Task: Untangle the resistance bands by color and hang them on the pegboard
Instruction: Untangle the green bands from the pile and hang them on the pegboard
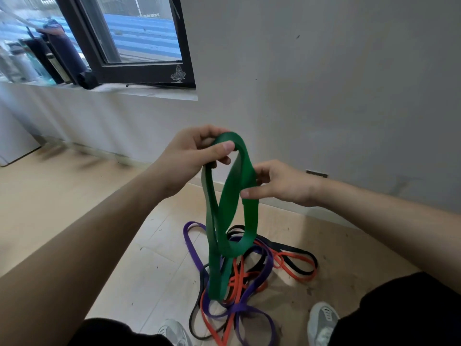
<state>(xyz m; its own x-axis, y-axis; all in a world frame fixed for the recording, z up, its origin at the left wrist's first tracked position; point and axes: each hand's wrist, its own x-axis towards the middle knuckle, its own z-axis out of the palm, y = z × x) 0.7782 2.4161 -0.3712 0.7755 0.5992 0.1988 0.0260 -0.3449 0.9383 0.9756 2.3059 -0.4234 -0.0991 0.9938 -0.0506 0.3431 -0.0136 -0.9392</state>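
One wide, flat green band, twisted loop, held up: left hand pinches top, right hand pinches side. Lower end in tangle on wood floor: narrower purple bands, orange bands, black bands; counts unclear.

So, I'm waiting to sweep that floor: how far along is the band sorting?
Done: nothing visibly hung; no pegboard in view. In hand: the green band, held up by the left hand and right hand, lower end reaching the pile. Remaining: purple band, orange band and black band tangled on the floor.
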